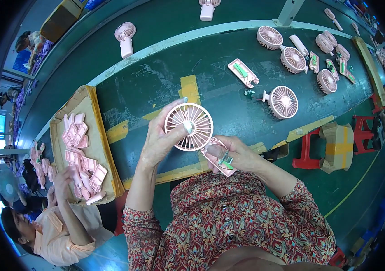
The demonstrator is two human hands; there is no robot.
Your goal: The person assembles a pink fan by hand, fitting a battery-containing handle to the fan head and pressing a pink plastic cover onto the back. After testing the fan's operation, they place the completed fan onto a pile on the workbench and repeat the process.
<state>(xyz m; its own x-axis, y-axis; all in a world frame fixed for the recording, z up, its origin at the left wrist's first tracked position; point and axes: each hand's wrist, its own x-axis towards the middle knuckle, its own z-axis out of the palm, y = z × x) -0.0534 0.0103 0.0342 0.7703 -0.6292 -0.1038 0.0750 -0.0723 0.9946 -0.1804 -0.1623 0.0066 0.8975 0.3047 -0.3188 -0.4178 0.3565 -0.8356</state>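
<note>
My left hand (pixel 160 135) is closed around a round pink fan head (pixel 197 113), its thumb lying over the middle of the grille. In my right hand (pixel 240 156) is a pink handle shell (pixel 219 168) with a green circuit board (pixel 226 158) showing in it. The shell meets the lower right rim of the fan head; my right thumb presses near that joint. Both pieces are held above the near edge of the green table. To the right lie a loose handle half (pixel 243 72) with a green piece inside and another fan head (pixel 283 102).
A cardboard box (pixel 106 149) of pink shells stands at the left, where a co-worker's hand (pixel 63 180) reaches in. Several fan heads (pixel 293 59) and handle parts lie at the far right. Assembled fans (pixel 125 38) stand beyond the pale rail. A red stool (pixel 307 151) stands beside the table.
</note>
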